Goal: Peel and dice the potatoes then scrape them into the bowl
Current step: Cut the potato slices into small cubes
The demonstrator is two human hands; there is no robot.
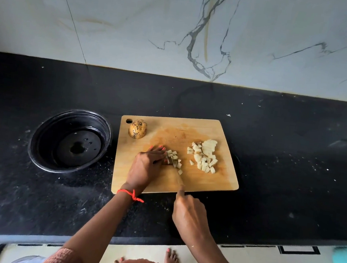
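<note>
wooden cutting board (205,182), dicing underway: left hand (146,165) curls round potato strips (173,158) at its centre, right hand (189,214) grips a blurred knife (179,178) over its near edge; next likely another even cut, fingertips tucked clear.

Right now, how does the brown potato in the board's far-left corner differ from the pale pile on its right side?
The brown speckled potato keeps its skin; the pale pile of potato cubes shows bare flesh. The potato is one rounded lump; the pile is many small pieces. The potato sits by the hanging hole of the light wooden cutting board; the pile lies toward its right edge. Both rest on that board.
</note>
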